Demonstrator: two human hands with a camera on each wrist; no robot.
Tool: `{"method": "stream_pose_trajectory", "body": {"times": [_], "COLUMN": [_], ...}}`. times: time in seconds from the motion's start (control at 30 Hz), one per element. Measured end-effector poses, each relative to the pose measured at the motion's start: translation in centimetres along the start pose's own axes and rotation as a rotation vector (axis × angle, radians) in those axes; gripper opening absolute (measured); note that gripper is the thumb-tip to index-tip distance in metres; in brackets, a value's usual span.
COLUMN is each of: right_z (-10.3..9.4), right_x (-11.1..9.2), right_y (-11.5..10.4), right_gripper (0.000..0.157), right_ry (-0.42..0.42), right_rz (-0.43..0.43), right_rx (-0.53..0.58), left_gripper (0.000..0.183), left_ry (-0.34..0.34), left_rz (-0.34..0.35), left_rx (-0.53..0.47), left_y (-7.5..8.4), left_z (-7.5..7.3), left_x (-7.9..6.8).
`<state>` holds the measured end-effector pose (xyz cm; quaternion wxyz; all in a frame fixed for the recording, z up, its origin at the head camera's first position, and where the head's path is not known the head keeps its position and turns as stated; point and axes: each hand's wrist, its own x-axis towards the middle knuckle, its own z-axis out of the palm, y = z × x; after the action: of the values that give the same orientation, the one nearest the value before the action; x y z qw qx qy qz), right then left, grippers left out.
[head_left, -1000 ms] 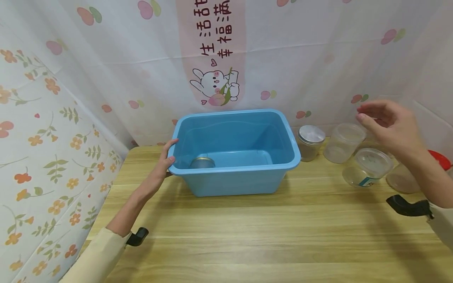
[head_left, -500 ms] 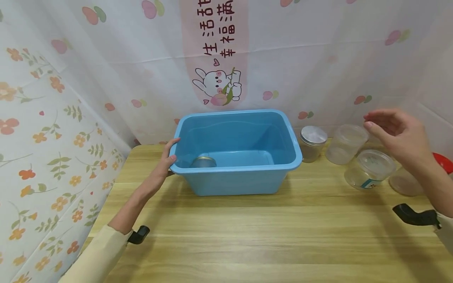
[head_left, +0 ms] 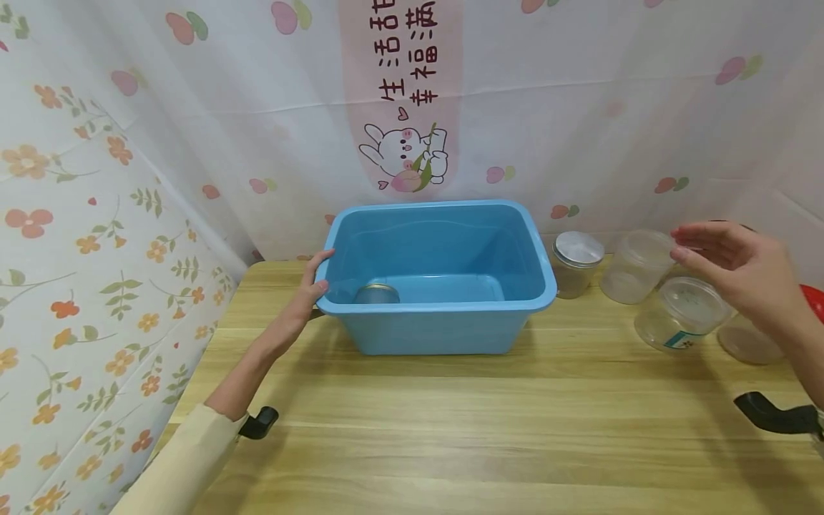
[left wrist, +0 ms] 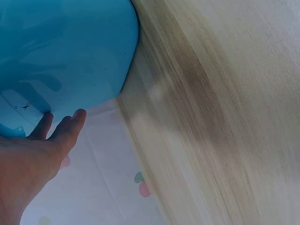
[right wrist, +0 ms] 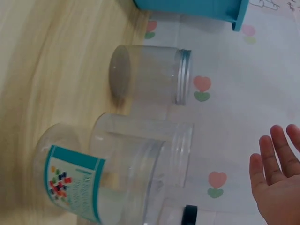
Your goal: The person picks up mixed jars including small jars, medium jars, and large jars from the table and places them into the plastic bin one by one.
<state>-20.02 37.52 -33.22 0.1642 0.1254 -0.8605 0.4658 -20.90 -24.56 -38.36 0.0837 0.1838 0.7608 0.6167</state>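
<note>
Homelike setting, printed curtains (head_left: 553,93), wood-grain table (head_left: 463,429)

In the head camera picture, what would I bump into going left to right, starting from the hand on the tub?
Left hand → blue tub → silver-lidded jar → see-through jar → jar with a teal-edged label → right hand → red lid.

**Bright head view, duller wrists**

In the head view, even light and soft shadows cover the pale wood-grain table (head_left: 412,422). In the left wrist view, dark patches streak the rectangular blue plastic tub (left wrist: 70,56); in the right, transparent cylindrical jars (right wrist: 147,75) look hazy.
</note>
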Motion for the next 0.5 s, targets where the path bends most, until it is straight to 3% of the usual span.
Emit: {"method": "stream_pose_trajectory", "body": {"times": [0.3, 0.5], "right_z": [0.3, 0.4], "right_x": [-1.7, -2.9], "right_y": [1.6, 2.5], "right_gripper": [0.043, 0.045], "right_ry": [-0.015, -0.003], "right_rz": [0.000, 0.047], "right_rx": [-0.057, -0.126], "left_gripper": [0.059, 0.059], "left_ry": [0.013, 0.015], "left_rz": [-0.008, -0.003], "left_rx": [0.004, 0.006], "left_y": [-0.1, -0.2], "left_z": [0.0, 0.0], "left_x": [0.1, 0.1]}}
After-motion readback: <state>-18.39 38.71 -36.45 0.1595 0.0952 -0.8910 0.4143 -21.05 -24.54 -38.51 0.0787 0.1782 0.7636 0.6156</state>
